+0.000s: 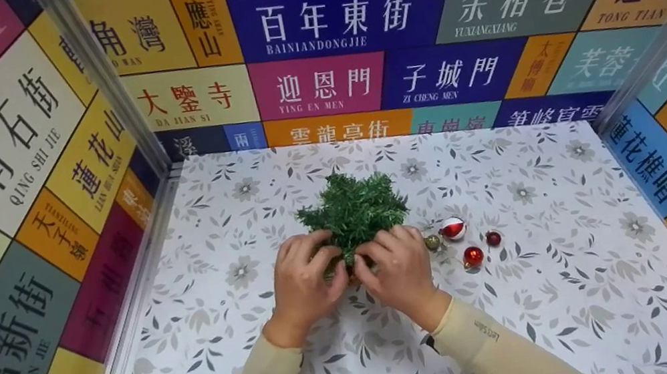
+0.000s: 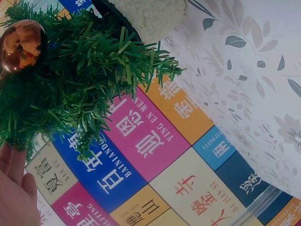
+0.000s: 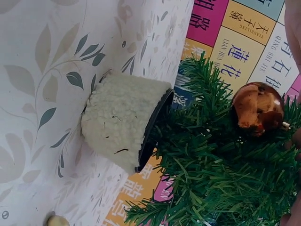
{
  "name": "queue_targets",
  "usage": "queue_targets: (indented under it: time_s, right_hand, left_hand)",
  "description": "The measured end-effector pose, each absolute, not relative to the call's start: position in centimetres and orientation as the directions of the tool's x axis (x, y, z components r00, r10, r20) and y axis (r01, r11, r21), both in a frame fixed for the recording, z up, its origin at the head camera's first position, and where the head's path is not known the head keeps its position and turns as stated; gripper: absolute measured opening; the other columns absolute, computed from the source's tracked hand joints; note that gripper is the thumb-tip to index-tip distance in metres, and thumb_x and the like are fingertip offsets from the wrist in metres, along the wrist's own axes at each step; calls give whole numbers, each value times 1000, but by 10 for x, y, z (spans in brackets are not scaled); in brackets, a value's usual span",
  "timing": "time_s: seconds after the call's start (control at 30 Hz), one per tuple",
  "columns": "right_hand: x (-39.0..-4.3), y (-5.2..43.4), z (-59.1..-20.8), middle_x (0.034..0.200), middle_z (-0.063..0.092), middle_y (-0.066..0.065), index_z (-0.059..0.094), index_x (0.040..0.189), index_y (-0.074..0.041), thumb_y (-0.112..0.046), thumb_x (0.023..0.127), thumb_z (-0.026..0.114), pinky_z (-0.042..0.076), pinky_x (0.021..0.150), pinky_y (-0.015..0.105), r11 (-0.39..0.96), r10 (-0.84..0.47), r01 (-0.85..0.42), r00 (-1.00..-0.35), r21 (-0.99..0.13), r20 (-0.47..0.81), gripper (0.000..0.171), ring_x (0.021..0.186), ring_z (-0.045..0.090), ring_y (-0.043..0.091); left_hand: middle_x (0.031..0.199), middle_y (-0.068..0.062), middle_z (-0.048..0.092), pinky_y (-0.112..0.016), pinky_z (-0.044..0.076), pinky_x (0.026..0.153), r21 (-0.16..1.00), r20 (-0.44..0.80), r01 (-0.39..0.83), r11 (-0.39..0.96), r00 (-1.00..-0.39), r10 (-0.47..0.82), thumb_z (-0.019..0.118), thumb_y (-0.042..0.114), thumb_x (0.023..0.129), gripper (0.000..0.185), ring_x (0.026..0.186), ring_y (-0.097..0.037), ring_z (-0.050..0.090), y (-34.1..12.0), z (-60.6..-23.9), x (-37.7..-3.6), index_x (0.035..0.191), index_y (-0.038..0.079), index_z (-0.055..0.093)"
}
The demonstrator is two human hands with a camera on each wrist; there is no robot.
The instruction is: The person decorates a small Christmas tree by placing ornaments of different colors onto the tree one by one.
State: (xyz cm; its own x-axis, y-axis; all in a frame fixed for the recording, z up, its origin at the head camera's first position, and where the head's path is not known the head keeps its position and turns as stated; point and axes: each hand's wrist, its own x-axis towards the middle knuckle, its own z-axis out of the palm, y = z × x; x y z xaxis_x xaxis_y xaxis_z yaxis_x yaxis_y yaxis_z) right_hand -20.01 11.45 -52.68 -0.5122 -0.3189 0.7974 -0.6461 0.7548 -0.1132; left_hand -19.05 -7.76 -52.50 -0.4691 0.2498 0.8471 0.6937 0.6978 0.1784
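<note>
A small artificial Christmas tree (image 1: 357, 207) stands on the table in front of me, its green branches between and beyond both hands. My left hand (image 1: 305, 280) pinches at the near branches with curled fingers and thumb. Opposite it, my right hand (image 1: 398, 267) pinches the greenery too; its fingertips are partly hidden by needles. A shiny copper bauble (image 3: 257, 108) hangs among the branches, and the left wrist view shows the same bauble (image 2: 22, 45). Fleecy cream cloth covers the tree's pot (image 3: 127, 117), which has a dark rim.
Right of the tree lie a red-and-white bauble (image 1: 453, 228), a gold bauble (image 1: 432, 242), a bright red bauble (image 1: 472, 256) and a dark red bauble (image 1: 493, 238). Leaf-patterned white covering lines the table (image 1: 230, 339). Sign-printed panels (image 1: 339, 17) surround it at the back and sides.
</note>
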Motion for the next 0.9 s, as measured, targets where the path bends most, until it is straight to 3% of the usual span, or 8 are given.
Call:
queue_targets:
  time_s: [0.2, 0.7, 0.9]
  right_hand:
    - [-200, 115, -526, 74, 60, -4, 75, 82, -18, -27, 90, 64, 40, 64, 40, 746, -319, -655, -509, -119, 800, 16, 64, 48, 22]
    - [-202, 114, -524, 71, 56, -4, 72, 80, -19, -25, 89, 67, 40, 64, 40, 712, -295, -689, -466, -133, 834, 13, 63, 48, 22]
    - [-202, 114, -524, 71, 56, -5, 73, 80, -19, -24, 90, 67, 40, 65, 40, 709, -276, -687, -480, -161, 833, 13, 63, 48, 21]
  left_hand:
    - [116, -10, 66, -47, 46, 93, 164, 845, 696, 699, -465, 263, 73, 19, 82, 10, 96, -29, 63, -78, -525, -191, 88, 12, 71]
    - [111, -11, 66, -47, 47, 90, 125, 854, 659, 742, -452, 257, 66, 17, 87, 8, 90, -29, 63, -75, -522, -193, 82, 13, 71]
    - [111, -10, 66, -47, 46, 90, 132, 849, 656, 743, -462, 257, 67, 15, 87, 7, 90, -29, 63, -75, -522, -193, 83, 13, 72]
